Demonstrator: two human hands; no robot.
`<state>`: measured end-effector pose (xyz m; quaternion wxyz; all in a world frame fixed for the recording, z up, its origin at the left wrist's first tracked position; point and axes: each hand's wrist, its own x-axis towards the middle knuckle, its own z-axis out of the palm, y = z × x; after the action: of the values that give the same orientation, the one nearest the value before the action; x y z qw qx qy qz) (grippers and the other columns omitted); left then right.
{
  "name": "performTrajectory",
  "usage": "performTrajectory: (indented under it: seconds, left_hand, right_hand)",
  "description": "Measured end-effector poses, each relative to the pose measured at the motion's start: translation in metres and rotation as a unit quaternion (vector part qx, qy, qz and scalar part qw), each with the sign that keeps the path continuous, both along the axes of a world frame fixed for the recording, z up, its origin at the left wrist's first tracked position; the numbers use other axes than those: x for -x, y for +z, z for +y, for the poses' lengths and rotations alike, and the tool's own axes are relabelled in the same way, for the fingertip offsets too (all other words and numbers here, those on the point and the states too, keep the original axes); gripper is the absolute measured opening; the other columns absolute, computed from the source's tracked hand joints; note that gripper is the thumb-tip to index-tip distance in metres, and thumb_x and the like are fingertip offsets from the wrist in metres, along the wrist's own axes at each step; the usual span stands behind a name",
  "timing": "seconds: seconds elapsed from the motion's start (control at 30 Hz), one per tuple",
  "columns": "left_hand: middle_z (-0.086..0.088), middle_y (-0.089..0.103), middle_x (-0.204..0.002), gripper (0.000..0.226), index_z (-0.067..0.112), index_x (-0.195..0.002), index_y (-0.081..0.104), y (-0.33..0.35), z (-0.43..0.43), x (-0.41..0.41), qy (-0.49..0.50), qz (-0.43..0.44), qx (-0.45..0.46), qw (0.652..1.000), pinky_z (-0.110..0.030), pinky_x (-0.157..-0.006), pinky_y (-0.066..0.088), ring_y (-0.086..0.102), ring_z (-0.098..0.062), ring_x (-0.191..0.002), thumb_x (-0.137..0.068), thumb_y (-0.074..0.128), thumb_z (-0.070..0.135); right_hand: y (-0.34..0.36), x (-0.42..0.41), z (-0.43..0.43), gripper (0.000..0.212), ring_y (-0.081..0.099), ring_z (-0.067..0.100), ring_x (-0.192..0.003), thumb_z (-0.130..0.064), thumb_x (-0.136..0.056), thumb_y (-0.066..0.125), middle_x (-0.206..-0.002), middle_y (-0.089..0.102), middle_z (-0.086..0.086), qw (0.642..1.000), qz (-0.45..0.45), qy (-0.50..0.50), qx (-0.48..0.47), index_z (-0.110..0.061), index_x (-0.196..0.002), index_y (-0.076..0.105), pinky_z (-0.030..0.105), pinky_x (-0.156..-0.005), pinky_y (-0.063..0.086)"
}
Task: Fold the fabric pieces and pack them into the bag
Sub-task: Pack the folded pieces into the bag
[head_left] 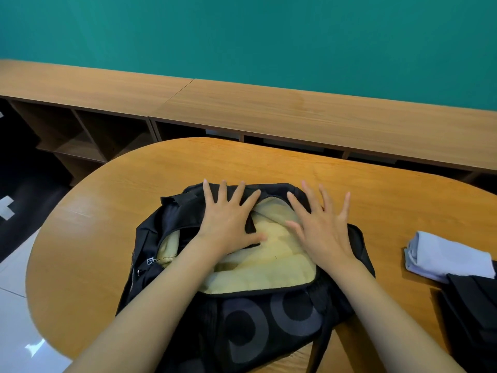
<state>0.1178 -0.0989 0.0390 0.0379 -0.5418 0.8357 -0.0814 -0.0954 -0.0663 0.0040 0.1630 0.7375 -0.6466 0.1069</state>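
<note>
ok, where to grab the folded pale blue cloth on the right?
Take the pale blue cloth by its left end, right hand coming from the bag side. That end lies free and shows the stacked folds, so a pinch there likely keeps them together; its near right corner meets dark fabric.

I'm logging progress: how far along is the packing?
Done: a pale yellow folded fabric lies inside the open black circle-patterned bag. In hand: the left hand and right hand press flat on its contents. Left: a folded pale lilac cloth sits unpacked on the wooden table, beside a dark item at the frame's edge.
</note>
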Motion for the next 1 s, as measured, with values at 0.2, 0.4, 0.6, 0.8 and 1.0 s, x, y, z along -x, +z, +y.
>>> performTrajectory:
  seconds: [0.2,0.4,0.6,0.8,1.0]
  left_hand:
    - [-0.008,-0.007,-0.164,0.096,0.035,-0.154,-0.007,-0.009,0.005,-0.009,-0.050,-0.070,0.006,0.996,-0.070,-0.111,-0.003,0.000,-0.047,-0.146,-0.082,0.032,0.083]
    - [-0.006,0.000,-0.165,0.086,0.035,-0.155,-0.001,-0.008,0.009,-0.014,-0.055,-0.065,0.008,0.996,-0.067,-0.113,0.002,0.005,-0.044,-0.147,-0.088,0.031,0.077]
    - [0.001,0.016,-0.163,0.098,0.043,-0.154,0.008,0.018,0.013,-0.029,-0.007,-0.065,0.031,0.997,-0.072,-0.106,-0.013,0.007,-0.043,-0.147,-0.068,-0.015,0.086]
    - [0.003,0.000,-0.164,0.096,0.050,-0.151,0.001,0.008,0.017,-0.033,0.052,0.040,-0.093,0.994,-0.054,-0.109,0.026,0.023,-0.040,-0.141,-0.064,-0.009,0.087]
    - [0.000,0.000,-0.164,0.075,0.045,-0.153,0.003,0.006,0.036,0.002,0.046,0.047,-0.088,0.994,-0.051,-0.105,0.030,0.027,-0.041,-0.137,-0.088,0.018,0.078]
  right_hand:
    - [-0.015,0.002,0.021,0.065,0.024,0.042,-0.145,-0.061,-0.099,0.008,-0.162,0.020,0.001,0.992,0.048,0.036,-0.112,-0.032,-0.149,0.038,0.074,-0.109,0.011]
    - [-0.016,0.013,0.027,0.076,0.030,0.039,-0.143,-0.059,-0.101,0.001,-0.159,0.028,0.001,0.989,0.052,0.011,-0.138,-0.021,-0.140,0.055,0.074,-0.107,0.016]
    - [0.008,-0.016,0.079,0.067,0.019,0.042,-0.146,-0.069,-0.097,0.013,-0.159,0.026,0.003,0.990,0.023,0.087,-0.108,-0.034,-0.149,0.035,0.074,-0.108,0.010]
    - [-0.010,-0.011,0.118,0.061,0.053,0.031,-0.129,-0.068,-0.099,0.017,-0.142,0.054,-0.008,0.976,0.030,0.099,-0.190,-0.038,-0.143,0.046,0.073,-0.102,0.014]
    - [-0.008,0.018,0.139,0.057,0.052,0.027,-0.130,-0.064,-0.101,0.014,-0.140,0.055,-0.009,0.975,0.028,0.063,-0.212,-0.040,-0.141,0.047,0.073,-0.104,0.012]
